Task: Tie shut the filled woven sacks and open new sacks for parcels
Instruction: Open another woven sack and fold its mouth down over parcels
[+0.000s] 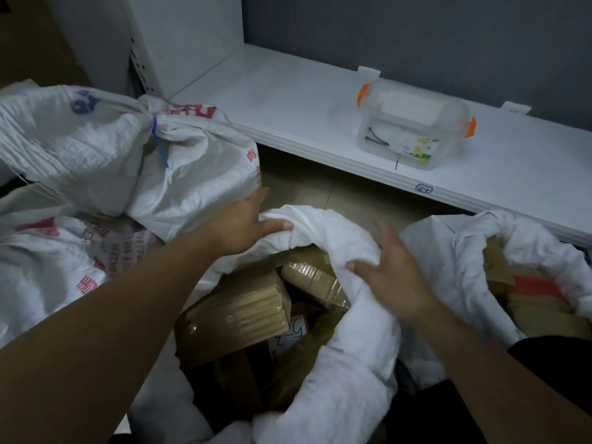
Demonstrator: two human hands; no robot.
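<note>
An open white woven sack [355, 318] stands in front of me, filled with brown cardboard parcels [237, 312]. My left hand [246, 224] holds the far left part of its rolled rim, thumb over the fabric. My right hand [389, 270] lies on the right side of the rim with fingers spread and fairly straight. At the upper left lies a filled sack [105, 155] with red and blue print, its neck closed by a blue tie [159, 141]. Another open sack [464, 248] with parcels stands at the right.
A white shelf [288, 100] runs along the grey wall behind the sacks, carrying a clear plastic box [416, 126] with orange latches. Another printed sack [54, 264] lies at the left. A strip of tiled floor [304, 190] shows under the shelf edge.
</note>
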